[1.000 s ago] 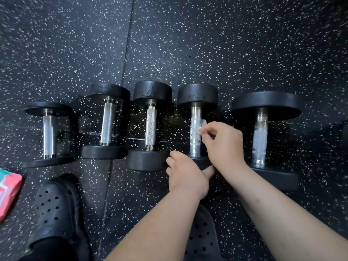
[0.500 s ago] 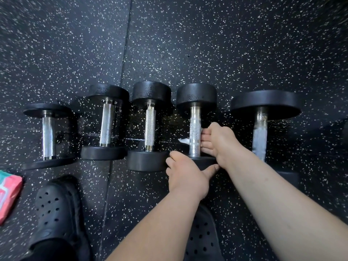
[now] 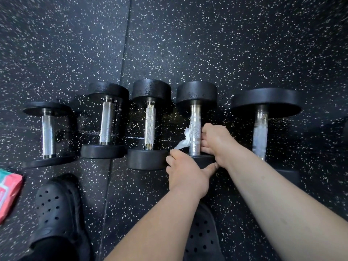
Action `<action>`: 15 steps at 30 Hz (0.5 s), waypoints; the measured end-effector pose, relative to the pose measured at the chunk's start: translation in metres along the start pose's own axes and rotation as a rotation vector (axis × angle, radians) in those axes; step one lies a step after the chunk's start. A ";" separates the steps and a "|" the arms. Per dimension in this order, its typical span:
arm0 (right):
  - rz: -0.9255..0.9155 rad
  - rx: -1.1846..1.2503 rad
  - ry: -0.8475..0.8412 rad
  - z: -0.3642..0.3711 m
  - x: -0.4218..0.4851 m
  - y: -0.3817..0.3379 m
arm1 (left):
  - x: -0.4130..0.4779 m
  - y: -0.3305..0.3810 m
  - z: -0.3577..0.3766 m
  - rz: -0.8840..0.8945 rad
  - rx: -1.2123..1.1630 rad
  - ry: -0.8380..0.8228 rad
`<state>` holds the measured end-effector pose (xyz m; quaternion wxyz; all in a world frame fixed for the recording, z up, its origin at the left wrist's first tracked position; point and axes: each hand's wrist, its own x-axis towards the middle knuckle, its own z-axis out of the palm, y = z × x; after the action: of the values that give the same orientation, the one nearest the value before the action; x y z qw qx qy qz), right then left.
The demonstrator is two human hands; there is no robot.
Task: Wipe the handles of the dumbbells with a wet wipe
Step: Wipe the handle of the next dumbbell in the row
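Observation:
Several black dumbbells with chrome handles lie in a row on the speckled floor. My right hand (image 3: 216, 142) reaches around the underside of the fourth dumbbell's handle (image 3: 195, 125) with the white wet wipe (image 3: 183, 141), which sticks out on the handle's left side. My left hand (image 3: 185, 174) grips that dumbbell's near head (image 3: 204, 160), mostly covering it. The largest dumbbell (image 3: 263, 104) lies to the right, its handle looking wet. Three smaller dumbbells (image 3: 149, 127) lie to the left.
A pink and teal wipe pack (image 3: 8, 193) lies at the left edge. Black perforated clogs on my feet sit at bottom left (image 3: 54, 210) and under my arms (image 3: 202, 236). A floor-mat seam (image 3: 124, 59) runs up the middle left.
My right hand went from pinching the wipe on top of the handle to reaching down around its right side; the wipe now pokes out on the left. My left hand stayed put.

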<state>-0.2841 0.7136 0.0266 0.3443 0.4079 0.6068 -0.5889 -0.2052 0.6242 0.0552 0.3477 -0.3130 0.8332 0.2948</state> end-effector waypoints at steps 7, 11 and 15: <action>-0.197 -0.167 0.040 -0.009 -0.007 0.012 | 0.001 0.000 0.000 -0.003 -0.002 -0.002; -0.285 -0.304 0.150 -0.019 -0.005 0.014 | 0.001 -0.001 0.001 -0.007 0.002 0.000; -0.443 -0.462 0.186 -0.023 -0.014 0.007 | 0.001 0.000 0.001 -0.012 0.009 0.006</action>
<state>-0.2702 0.7349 0.0374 0.2342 0.2292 0.8270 -0.4568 -0.2057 0.6244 0.0537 0.3483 -0.3175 0.8336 0.2880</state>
